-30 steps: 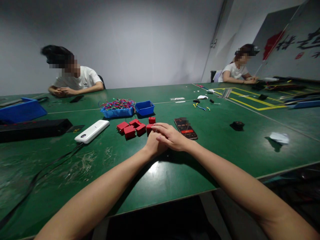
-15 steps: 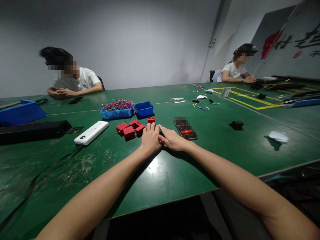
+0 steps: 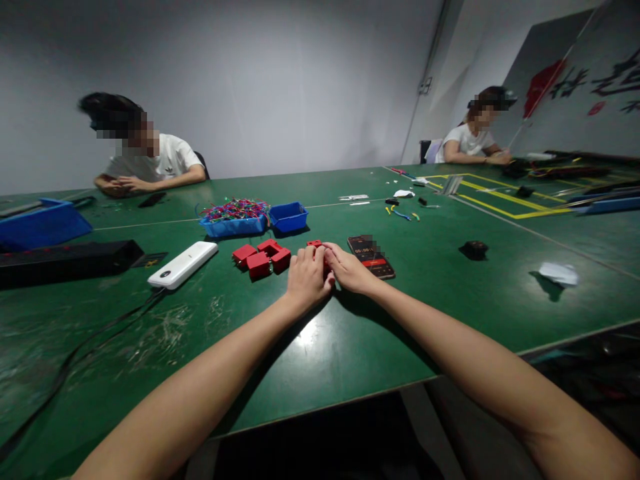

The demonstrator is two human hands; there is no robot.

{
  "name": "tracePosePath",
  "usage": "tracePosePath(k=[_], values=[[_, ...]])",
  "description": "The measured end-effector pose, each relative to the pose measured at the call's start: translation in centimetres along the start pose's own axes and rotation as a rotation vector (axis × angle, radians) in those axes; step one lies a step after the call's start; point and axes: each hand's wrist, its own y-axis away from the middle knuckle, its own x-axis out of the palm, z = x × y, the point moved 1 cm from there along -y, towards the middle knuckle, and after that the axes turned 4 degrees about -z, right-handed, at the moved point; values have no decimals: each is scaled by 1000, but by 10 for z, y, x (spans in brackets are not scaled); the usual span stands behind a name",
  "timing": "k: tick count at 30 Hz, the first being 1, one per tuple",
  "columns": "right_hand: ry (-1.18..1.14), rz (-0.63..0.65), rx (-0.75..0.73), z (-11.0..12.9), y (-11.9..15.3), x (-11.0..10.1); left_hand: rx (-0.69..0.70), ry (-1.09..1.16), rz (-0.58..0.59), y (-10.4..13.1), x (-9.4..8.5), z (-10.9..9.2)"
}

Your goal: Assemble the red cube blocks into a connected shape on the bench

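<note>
- The green bench (image 3: 320, 373) carries everything in hand; its near edge runs below the forearms, and the work sits inward from that edge, roughly midway between its left and right sides.
- The left hand (image 3: 306, 277) and right hand (image 3: 347, 268) meet there, fingers bent and touching or nearly so. The step in hand seems to be handling one small red piece at the fingertips. I judge that the next move calls for steady fingers on both sides of it, with the left knuckles kept off the pieces beside them.
- A blue tray (image 3: 235, 230) heaped with coloured wires (image 3: 237, 210) stands further toward the far edge, a smaller blue tray (image 3: 290, 225) just beside its right end.
- A white oblong device (image 3: 183, 265) lies toward the left side of the bench.
- A phone (image 3: 374, 257) lies flat just beyond the right hand, partly behind it.
- Four red blocks (image 3: 259, 265) cluster just left of the left hand.
- The red piece (image 3: 314, 243) itself shows at the far side of the fingertips, between the hands, mostly covered. Whether either hand is clamped on it, or merely rests against it, I cannot tell.
</note>
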Motion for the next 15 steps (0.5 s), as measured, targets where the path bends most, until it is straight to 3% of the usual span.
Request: tracePosePath(k=[3, 6, 9, 15], values=[[7, -10, 22, 1, 0, 1, -98, -19, 84, 2, -1, -1], [-6, -48, 51, -1, -1, 1, -69, 103, 126, 2, 4, 1], [-75, -89, 126, -7, -4, 3, -31, 229, 106, 2, 7, 4], [-465, -174, 383, -13, -12, 3, 15, 374, -1, 2, 10, 6]])
